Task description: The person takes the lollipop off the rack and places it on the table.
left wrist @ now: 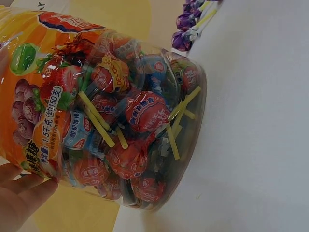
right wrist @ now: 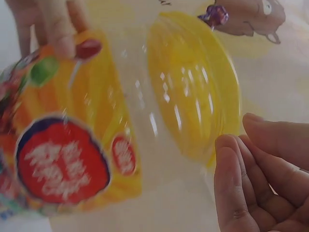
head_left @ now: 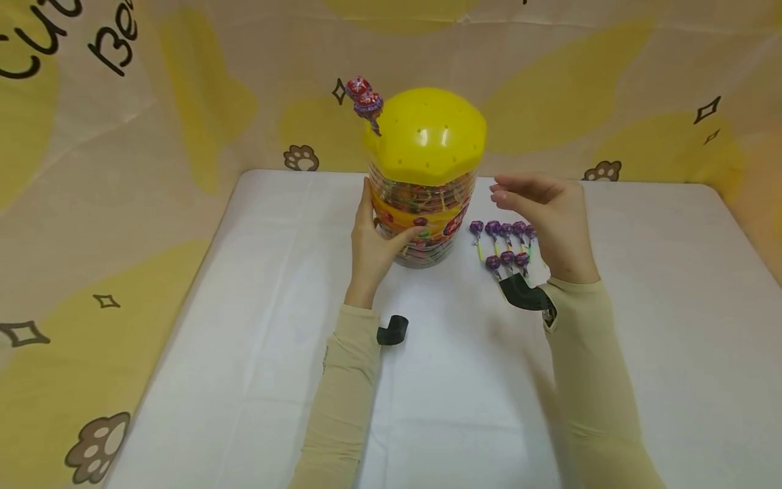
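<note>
A clear plastic jar with a yellow domed lid is filled with wrapped lollipops, their wrappers and yellow sticks showing through its lower part in the left wrist view. My left hand grips the jar's left side, thumb across the front of the yellow label. Two lollipops in red-purple wrappers stand at the lid's left edge. To the right of the jar hovers my right hand, fingers loosely bent, nothing visible between them. Its fingertips are close to the lid in the right wrist view.
Several purple-wrapped lollipops lie in rows on the white table, right of the jar and partly hidden by my right hand. Behind the table hangs a patterned backdrop. A black wrist mount sticks out from the left sleeve.
</note>
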`<state>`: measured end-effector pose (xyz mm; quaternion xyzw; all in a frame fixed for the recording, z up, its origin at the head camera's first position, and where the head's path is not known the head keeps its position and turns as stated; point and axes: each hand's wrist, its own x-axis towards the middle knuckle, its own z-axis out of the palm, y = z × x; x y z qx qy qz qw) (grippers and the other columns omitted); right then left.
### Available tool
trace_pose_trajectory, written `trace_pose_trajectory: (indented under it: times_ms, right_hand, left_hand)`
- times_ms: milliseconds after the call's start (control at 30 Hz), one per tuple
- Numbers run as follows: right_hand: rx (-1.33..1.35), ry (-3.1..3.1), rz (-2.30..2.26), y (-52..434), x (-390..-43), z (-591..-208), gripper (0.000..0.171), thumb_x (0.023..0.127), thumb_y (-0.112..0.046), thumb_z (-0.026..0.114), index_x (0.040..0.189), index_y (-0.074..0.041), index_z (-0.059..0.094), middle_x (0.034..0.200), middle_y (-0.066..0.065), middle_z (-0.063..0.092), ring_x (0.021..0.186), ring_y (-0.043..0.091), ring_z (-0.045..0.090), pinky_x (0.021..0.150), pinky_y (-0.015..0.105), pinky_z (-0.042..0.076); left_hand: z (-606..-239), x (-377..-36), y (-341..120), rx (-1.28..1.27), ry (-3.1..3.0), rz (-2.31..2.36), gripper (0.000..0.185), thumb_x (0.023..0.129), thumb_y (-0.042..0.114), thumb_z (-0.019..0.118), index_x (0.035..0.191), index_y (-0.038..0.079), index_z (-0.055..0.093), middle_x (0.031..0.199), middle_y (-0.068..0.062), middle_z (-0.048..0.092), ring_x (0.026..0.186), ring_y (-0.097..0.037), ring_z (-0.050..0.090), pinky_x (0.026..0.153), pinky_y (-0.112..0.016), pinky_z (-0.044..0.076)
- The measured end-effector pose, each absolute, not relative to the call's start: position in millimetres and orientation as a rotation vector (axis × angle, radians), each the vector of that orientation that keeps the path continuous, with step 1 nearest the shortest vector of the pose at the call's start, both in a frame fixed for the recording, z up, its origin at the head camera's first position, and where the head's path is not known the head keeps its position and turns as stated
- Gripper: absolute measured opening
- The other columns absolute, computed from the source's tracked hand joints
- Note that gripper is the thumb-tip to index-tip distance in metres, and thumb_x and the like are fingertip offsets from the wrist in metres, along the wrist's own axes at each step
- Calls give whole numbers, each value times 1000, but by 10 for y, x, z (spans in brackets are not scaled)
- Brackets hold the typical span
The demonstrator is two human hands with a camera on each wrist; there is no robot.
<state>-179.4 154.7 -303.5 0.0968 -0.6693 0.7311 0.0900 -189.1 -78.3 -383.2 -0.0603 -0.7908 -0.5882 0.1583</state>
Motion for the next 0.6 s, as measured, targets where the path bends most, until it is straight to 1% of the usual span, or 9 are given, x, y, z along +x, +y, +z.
trace_pose_trajectory:
  times_ms: [200,300,400,600]
  right_hand:
    - [377,-1959,2201,1309,-1830,-2842,22,81,-5,74,101,4,71,99,12,69,91,26,62,85,27,52]
    - [417,-1967,2174,1191,-1842,-2735,21,81,-6,75,100,2,72,99,11,69,93,27,61,89,29,51]
    - [448,-1977,2139,1068,-1866,-2625,19,81,-5,74,99,2,72,96,11,69,93,25,63,90,30,51]
    - [506,-1997,2070,801,-1937,-2457,21,81,-2,73,101,4,71,96,11,70,93,22,66,89,31,52]
  left_hand:
    - [-3829,-1888,-781,-158,-2275,-1673,107,75,24,82,152,9,10,154,-11,22,138,-22,27,109,-39,32]
    - [-3823,-1885,-781,-154,-2277,-1676,107,74,24,82,152,9,10,154,-11,22,137,-22,27,109,-40,32]
    - [-3818,-1883,-781,-155,-2278,-1685,107,75,24,82,152,10,9,154,-10,21,137,-21,27,109,-40,32]
    - [-3811,-1876,-785,-136,-2289,-1693,105,76,27,80,153,13,10,154,-7,23,137,-19,27,109,-39,32]
